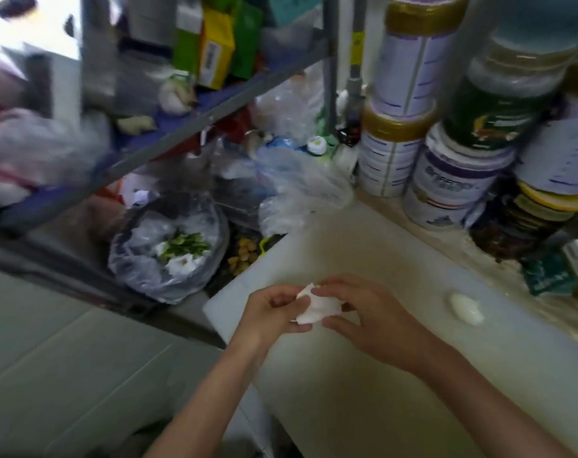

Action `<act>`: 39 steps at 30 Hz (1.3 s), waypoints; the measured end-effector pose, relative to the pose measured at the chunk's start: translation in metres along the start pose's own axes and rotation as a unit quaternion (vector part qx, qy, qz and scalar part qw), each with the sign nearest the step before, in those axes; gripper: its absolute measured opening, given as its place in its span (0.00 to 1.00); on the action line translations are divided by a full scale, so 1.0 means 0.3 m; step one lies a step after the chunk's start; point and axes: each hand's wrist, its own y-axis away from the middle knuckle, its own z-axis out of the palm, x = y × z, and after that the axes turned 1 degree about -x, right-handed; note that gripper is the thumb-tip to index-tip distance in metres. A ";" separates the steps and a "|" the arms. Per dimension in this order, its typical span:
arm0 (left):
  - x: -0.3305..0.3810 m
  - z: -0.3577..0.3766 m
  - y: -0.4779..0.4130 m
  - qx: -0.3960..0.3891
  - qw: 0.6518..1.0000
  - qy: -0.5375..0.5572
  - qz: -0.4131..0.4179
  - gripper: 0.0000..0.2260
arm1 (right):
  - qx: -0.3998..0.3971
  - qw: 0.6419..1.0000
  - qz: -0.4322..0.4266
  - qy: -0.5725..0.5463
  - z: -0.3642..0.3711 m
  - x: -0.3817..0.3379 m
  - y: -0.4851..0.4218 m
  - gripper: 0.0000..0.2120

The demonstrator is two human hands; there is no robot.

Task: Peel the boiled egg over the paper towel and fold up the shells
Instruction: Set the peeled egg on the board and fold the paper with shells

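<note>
A bunched white paper towel (319, 307) is held between both hands above the near left part of the white counter (363, 375). My left hand (268, 312) grips its left side with curled fingers. From the right, my right hand (360, 317) pinches the towel with thumb and fingers. Whatever is inside the towel is hidden. A peeled white egg (466, 309) lies on the counter to the right of my hands, apart from them.
Stacked tins (446, 180) and jars line the back right of the counter. On the floor to the left stands a bin lined with a clear bag (168, 246) holding green scraps. A cluttered metal shelf (182, 127) with plastic bags stands behind it.
</note>
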 end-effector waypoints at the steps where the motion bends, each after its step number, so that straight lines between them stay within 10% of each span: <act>1: 0.008 -0.035 0.002 0.011 1.000 0.011 -0.002 0.03 | -0.006 1.000 -0.016 0.020 0.010 -0.022 -0.035 0.15; 15: 0.079 -0.610 -0.092 0.187 0.968 0.148 0.076 0.04 | -0.010 0.989 -0.102 0.103 0.333 -0.295 -0.620 0.06; 25: 0.041 -0.762 -0.155 0.224 0.944 -0.200 0.134 0.11 | 0.010 0.984 -0.050 0.170 0.576 -0.249 -0.934 0.08; 39: 0.025 -0.778 -0.180 0.203 0.907 -0.318 0.189 0.13 | -0.022 0.958 -0.084 0.273 0.644 -0.210 -0.943 0.13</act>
